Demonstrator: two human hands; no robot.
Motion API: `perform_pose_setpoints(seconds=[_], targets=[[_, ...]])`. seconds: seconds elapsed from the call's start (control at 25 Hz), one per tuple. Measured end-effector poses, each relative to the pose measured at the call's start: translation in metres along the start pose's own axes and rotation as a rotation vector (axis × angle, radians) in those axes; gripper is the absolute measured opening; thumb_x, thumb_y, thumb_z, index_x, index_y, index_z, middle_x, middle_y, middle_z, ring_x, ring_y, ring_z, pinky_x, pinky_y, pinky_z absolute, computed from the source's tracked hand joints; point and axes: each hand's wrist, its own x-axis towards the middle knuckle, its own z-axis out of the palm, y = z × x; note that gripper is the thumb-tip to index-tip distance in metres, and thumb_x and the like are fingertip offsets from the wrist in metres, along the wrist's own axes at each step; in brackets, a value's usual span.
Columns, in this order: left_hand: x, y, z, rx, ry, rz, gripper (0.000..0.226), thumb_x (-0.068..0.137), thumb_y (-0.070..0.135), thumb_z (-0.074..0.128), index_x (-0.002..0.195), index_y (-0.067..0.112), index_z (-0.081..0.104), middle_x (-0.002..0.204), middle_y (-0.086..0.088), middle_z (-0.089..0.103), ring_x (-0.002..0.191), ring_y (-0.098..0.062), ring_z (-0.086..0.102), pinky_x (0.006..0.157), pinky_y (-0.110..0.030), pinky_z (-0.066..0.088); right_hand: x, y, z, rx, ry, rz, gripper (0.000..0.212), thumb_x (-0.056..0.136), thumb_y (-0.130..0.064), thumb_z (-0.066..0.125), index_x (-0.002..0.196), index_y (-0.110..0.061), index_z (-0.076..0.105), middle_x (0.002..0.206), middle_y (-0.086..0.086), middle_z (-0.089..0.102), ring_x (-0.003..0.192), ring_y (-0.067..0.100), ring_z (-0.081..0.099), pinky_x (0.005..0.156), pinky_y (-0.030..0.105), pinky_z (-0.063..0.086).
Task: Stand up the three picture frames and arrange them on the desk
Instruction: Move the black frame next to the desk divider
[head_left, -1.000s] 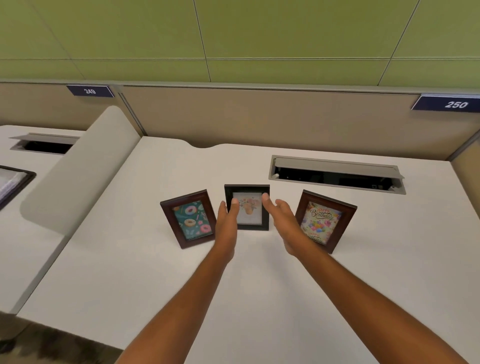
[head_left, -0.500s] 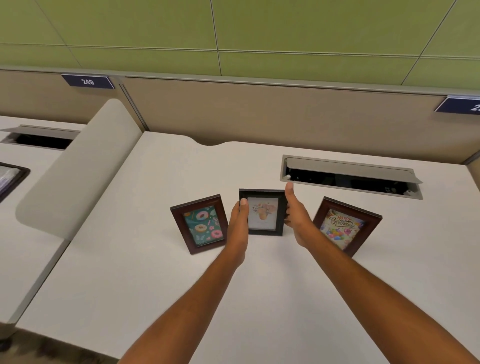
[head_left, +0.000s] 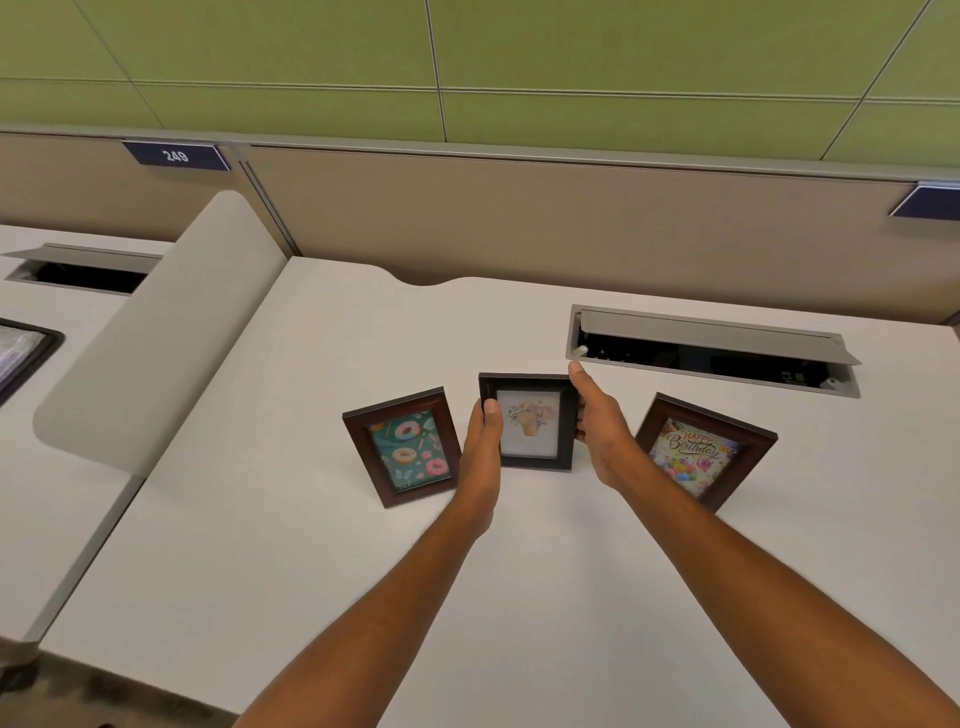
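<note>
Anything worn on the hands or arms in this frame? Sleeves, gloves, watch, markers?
Nothing worn. Left hand and right hand are bare: no gloves, rings, watch or markers visible. Both forearms are bare to the frame edge, so no sleeve shows.

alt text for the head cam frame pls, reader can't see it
Both hands grip the middle black frame, left hand and right hand on its sides. A donut frame and a birthday frame stand beside it on the white desk.
</note>
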Motion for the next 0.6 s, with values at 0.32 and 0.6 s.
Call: perform_pose_setpoints(seconds=[0.32, 0.6], targets=[[-0.002, 0.031, 0.006, -0.006, -0.059, 0.067, 0.099, 0.088, 0.096, 0.034, 0.173, 0.045, 0.024, 0.179, 0.014, 0.031, 0.167, -0.014, 0.025, 0.138, -0.055, 0.02, 0.004, -0.034, 0.003, 0.048, 0.025, -0.103, 0.047, 0.094, -0.075, 0.057, 0.104, -0.035, 0.08, 0.097, -0.01, 0.086, 0.093, 0.013, 0.08, 0.081, 0.031, 0.053], [0.019, 0.095, 0.004, 0.043, -0.074, 0.172, 0.061, 0.098, 0.089, 0.025, 0.141, 0.059, 0.057, 0.134, 0.026, 0.069, 0.126, 0.005, 0.059, 0.131, -0.047, 0.034, 0.017, -0.098, 0.011, 0.049, 0.027, -0.193, 0.061, 0.085, -0.081, 0.061, 0.112, -0.03, 0.08, 0.109, -0.005, 0.085, 0.11, 0.021, 0.077, 0.094, 0.041, 0.055]])
